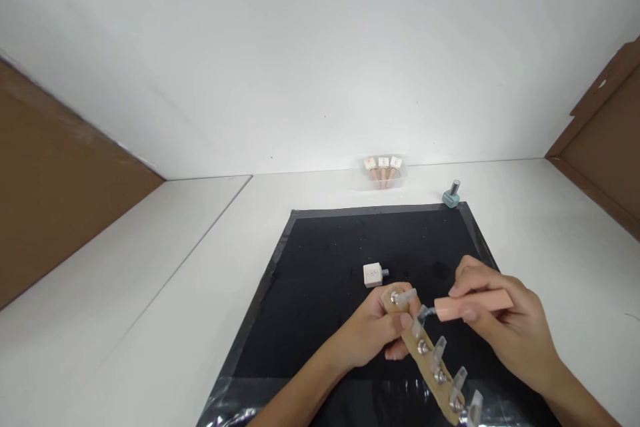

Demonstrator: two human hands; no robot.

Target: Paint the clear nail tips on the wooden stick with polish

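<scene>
My left hand [377, 325] grips the upper end of a tan strip [427, 361] that bears a row of clear nail tips [439, 349] on small shiny mounts. The strip slants down toward the lower right. My right hand [505, 323] pinches the pink handle of a nail polish brush [473, 305]. Its bristle end meets the second nail tip [420, 321] from the top, which looks darker than the others. Beyond my left hand lies a white cube-shaped bottle [373, 275] with a metallic neck, tipped on its side on the black mat [325, 267].
A clear tray [357, 180] by the back wall holds three white cube bottles [383, 163] with pink handles. At the mat's far right corner stands a teal block with a metal post [451, 197]. Brown cardboard panels [65, 167] flank the white table [165, 267].
</scene>
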